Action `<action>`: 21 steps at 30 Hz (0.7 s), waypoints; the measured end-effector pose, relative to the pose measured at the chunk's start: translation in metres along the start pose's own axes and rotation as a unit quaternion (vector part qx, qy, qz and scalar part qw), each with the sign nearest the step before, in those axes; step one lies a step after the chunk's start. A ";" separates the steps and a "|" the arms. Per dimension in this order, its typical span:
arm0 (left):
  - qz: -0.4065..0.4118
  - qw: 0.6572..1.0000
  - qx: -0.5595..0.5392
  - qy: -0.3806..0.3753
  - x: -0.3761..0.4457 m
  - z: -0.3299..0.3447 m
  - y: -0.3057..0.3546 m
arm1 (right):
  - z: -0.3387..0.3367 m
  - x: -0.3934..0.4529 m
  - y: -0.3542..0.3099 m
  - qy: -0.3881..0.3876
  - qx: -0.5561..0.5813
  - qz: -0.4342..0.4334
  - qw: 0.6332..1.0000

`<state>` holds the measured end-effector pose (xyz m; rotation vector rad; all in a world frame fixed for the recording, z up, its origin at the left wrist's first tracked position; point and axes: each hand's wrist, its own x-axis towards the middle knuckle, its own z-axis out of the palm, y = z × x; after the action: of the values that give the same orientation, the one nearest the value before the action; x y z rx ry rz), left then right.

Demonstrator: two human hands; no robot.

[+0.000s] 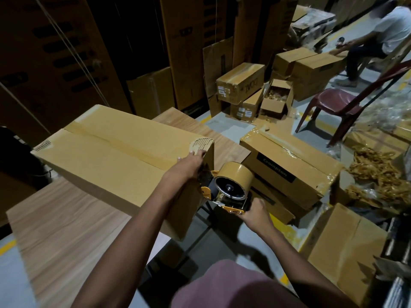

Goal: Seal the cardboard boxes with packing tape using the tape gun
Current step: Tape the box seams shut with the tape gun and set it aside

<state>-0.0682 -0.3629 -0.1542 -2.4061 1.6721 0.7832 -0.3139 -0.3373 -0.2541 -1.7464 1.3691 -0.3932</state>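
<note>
Two hands busy: left hand (193,161) presses flat on box (115,156) end, fingers straight; right hand (255,215) fingers clamped on tape gun (229,190) at the box's overhanging tabletop (66,223) end. Risk: box slides, tape wrinkles.

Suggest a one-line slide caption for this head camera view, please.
Left hand steadies the cardboard box on the table while the right hand grips the tape gun at its end.
</note>
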 end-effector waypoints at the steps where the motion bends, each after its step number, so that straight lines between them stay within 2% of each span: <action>1: 0.000 1.000 0.000 0.004 0.001 0.000 0.000 | 0.000 -0.002 -0.002 0.003 -0.001 0.001 1.000; 6: 0.028 0.999 -0.020 0.032 -0.005 0.005 -0.004 | 0.002 -0.003 -0.003 0.003 -0.020 -0.005 1.000; 11: 0.064 0.995 -0.026 0.072 -0.010 0.011 -0.011 | 0.012 -0.007 -0.008 0.016 -0.032 0.028 0.999; 16: 0.070 0.995 -0.032 0.071 -0.013 0.013 -0.014 | 0.021 0.000 0.002 0.007 -0.045 0.012 0.999; 21: 0.078 0.994 -0.029 0.075 -0.012 0.016 -0.014 | 0.025 -0.007 0.022 0.002 0.014 0.063 0.998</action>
<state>-0.0642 -0.3418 -0.1650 -2.4508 1.9412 0.6934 -0.3130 -0.3209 -0.2841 -1.6285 1.4612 -0.3449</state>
